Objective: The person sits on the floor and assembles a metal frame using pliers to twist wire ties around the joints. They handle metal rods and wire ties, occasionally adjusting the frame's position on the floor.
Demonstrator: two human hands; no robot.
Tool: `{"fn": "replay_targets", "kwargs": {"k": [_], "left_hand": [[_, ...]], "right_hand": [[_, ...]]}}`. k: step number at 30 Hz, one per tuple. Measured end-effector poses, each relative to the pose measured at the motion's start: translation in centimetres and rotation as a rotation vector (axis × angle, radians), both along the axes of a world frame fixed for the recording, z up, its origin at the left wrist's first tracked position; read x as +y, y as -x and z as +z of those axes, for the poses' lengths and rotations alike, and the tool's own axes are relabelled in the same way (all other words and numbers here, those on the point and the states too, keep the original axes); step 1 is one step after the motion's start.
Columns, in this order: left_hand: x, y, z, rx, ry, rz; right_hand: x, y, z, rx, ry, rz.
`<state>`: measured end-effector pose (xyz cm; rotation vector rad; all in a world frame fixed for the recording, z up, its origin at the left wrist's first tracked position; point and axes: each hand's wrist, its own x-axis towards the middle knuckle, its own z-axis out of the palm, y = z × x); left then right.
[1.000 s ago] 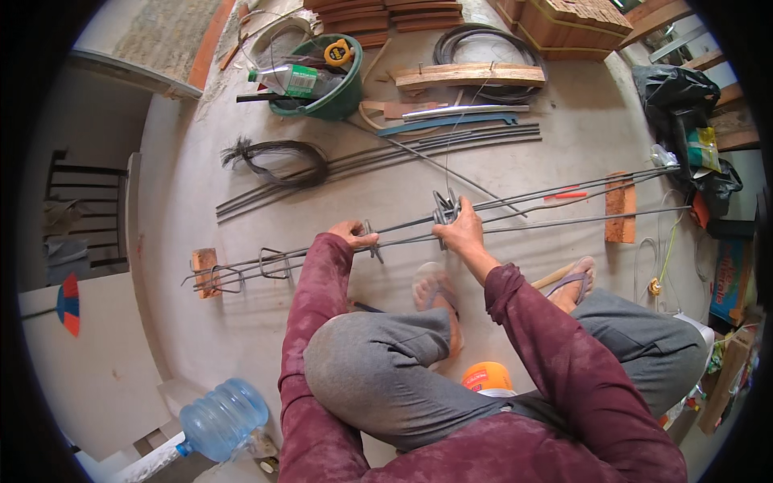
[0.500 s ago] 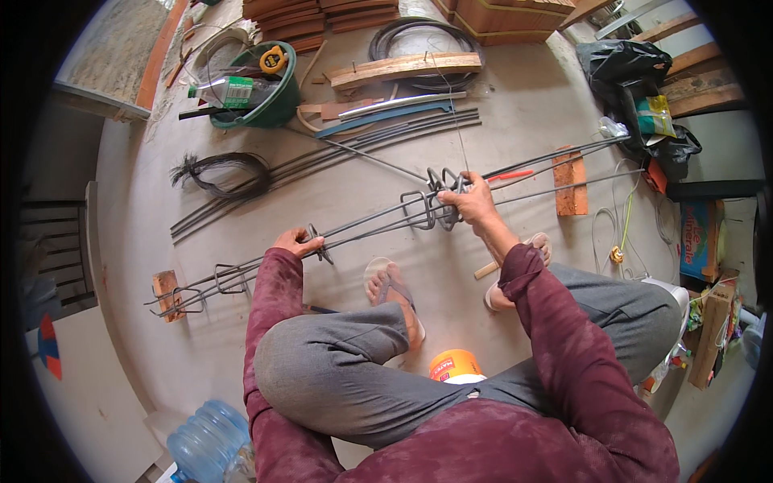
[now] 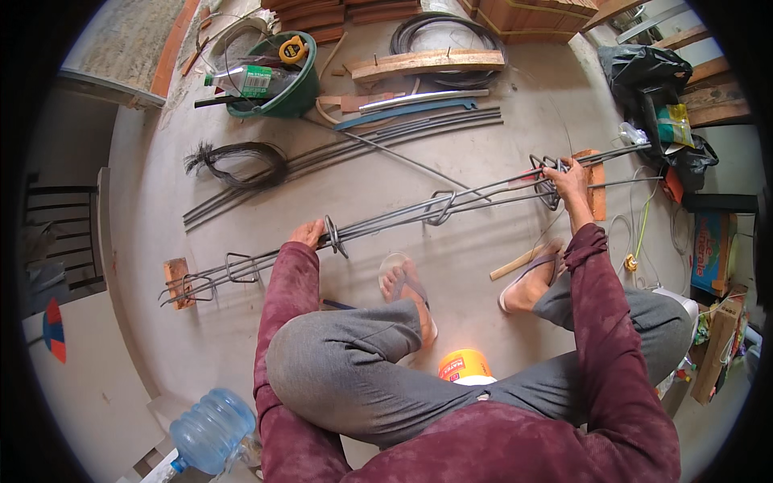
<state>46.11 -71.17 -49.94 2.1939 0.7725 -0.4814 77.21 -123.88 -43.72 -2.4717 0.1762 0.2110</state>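
Long steel rods [image 3: 382, 227] run across in front of me, raised off the floor on bricks, with bent wire stirrups looped around them. My left hand [image 3: 308, 233] is closed around the rods, right beside a stirrup [image 3: 334, 238]. Toward the right end, my right hand [image 3: 572, 183] grips a bunch of stirrups [image 3: 547, 175], its fingers partly hidden behind the metal. A single stirrup [image 3: 440, 208] hangs on the rods between my hands. Other stirrups sit near the left end, one of them a squarish loop [image 3: 241, 268].
A brick [image 3: 179, 283] supports the left end and another brick [image 3: 596, 183] the right. Beyond lie loose rods [image 3: 346, 153], a wire coil [image 3: 241, 167], a nailed wooden board [image 3: 427, 64] and a green bucket [image 3: 298, 92]. An orange tub [image 3: 465, 365] stands between my legs.
My right hand has slid to the right along the rods with the bunch of stirrups, leaving one stirrup behind. My left hand stays on the rods. The whole view has shifted slightly.
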Motion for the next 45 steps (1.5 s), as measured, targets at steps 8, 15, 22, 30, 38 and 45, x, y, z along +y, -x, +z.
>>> {"fn": "replay_targets", "kwargs": {"k": [8,15,22,30,38,45], "left_hand": [[-0.9,2.2,0.8,-0.558,-0.268,0.194],[-5.3,6.0,10.4,-0.815,0.237,0.703],[-5.8,14.9,15.2,-0.926,0.340,1.023],[-7.7,10.7,3.6,-0.473,0.711,1.273],[-9.0,3.5,1.3,-0.275,0.700,1.228],[-10.3,4.3,-2.6,-0.496,0.732,1.214]], "right_hand": [[9.3,5.0,4.3,-0.238,-0.029,0.292],[20.5,7.2,1.9,0.269,0.261,0.585],[21.9,7.5,1.7,0.342,0.310,0.640],[22.1,7.2,-0.1,0.381,0.452,0.677],[17.2,10.7,1.8,0.283,-0.090,0.619],[12.1,19.1,-5.7,0.065,-0.368,0.396]]}}
